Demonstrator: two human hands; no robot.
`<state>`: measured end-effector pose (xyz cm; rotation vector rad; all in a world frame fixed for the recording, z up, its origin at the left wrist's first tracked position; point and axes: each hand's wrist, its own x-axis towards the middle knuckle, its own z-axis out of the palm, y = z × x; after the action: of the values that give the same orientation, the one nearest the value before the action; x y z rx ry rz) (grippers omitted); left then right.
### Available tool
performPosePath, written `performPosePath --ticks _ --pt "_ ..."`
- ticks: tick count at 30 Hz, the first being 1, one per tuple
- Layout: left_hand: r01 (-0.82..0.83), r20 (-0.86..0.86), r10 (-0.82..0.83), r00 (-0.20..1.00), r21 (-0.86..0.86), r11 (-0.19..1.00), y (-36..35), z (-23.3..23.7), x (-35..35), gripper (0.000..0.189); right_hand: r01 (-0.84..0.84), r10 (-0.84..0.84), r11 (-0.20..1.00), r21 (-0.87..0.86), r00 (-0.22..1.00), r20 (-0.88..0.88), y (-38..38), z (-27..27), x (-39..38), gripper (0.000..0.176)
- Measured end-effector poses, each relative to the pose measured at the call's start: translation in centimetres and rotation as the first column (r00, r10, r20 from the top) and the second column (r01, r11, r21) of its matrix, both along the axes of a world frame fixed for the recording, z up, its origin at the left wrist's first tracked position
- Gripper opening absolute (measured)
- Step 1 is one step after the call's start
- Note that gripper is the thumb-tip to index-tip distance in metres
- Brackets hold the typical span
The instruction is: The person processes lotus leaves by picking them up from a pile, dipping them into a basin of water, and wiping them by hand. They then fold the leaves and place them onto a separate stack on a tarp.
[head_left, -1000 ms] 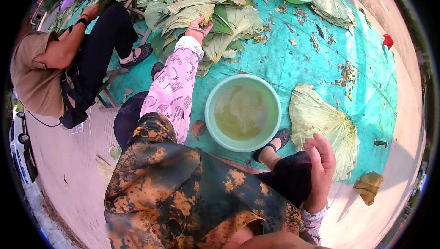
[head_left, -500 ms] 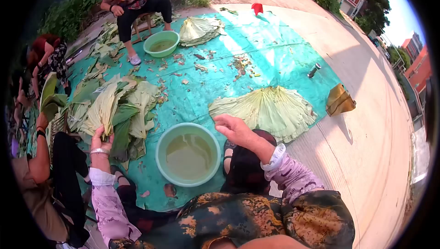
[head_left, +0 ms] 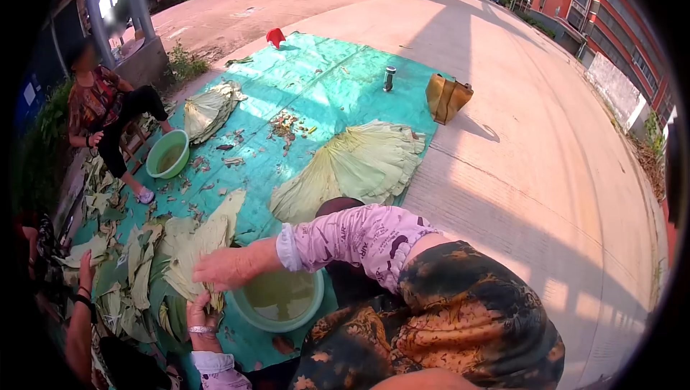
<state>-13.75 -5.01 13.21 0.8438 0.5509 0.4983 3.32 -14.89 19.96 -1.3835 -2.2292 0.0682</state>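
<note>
Hard sun glares on the tarp before me; long shadows stripe the pavement, fisheye edges bending.

Honestly the only lettering I can spot is the dark print on the pink sleeve, maybe "AIR" in one bit, but it's too small and warped to read for sure.

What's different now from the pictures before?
The right hand has swung leftward across the basin, coming close to the left hand at the pale leaves. I can't tell whether it grips one. The camera turned too. The left hand is still at the leaves; the basin, leaf fan and brown bag stayed put.
</note>
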Motion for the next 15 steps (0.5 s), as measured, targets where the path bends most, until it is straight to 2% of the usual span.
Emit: performPosePath --ticks 1,4,7,10,11,13,14,15 --pt "0.041 0.011 -0.04 0.999 -0.03 0.999 -0.1 0.4 0.3 0.049 -0.043 0.044 0.998 -0.048 0.999 0.031 0.4 -0.6 -0.1 0.035" --pt "0.076 -0.054 -0.075 0.996 0.006 0.997 -0.6 1.6 1.0 0.046 -0.105 0.104 0.995 -0.006 0.994 -0.028 1.4 -2.1 0.5 0.031" --pt "0.119 -0.188 -0.1 0.977 0.095 0.988 0.8 -1.4 1.2 0.042 -0.044 0.047 0.996 -0.082 0.998 0.032 2.2 -3.3 1.6 0.036" --pt "0.196 -0.196 -0.159 0.968 0.186 0.963 1.0 -3.0 1.9 0.045 -0.132 0.109 0.959 0.251 0.989 0.101 1.8 -3.1 1.8 0.048" --pt "0.207 -0.23 -0.157 0.961 0.216 0.954 1.0 -3.3 2.0 0.05 -0.156 0.115 0.944 0.292 0.981 0.154 1.7 -3.0 1.8 0.052" --pt "0.23 -0.267 -0.141 0.953 0.339 0.912 -0.7 -1.1 2.6 0.052 -0.225 0.129 0.904 0.364 0.954 0.269 1.6 -2.1 1.7 0.061" --pt "0.236 -0.281 -0.127 0.951 0.398 0.886 -1.3 -0.5 3.0 0.052 -0.239 0.147 0.908 0.344 0.951 0.273 1.6 -2.5 1.8 0.061" --pt "0.305 -0.358 -0.144 0.923 0.448 0.841 -0.3 -2.1 2.8 0.056 -0.252 0.164 0.912 0.323 0.947 0.276 1.9 -3.2 1.8 0.061"
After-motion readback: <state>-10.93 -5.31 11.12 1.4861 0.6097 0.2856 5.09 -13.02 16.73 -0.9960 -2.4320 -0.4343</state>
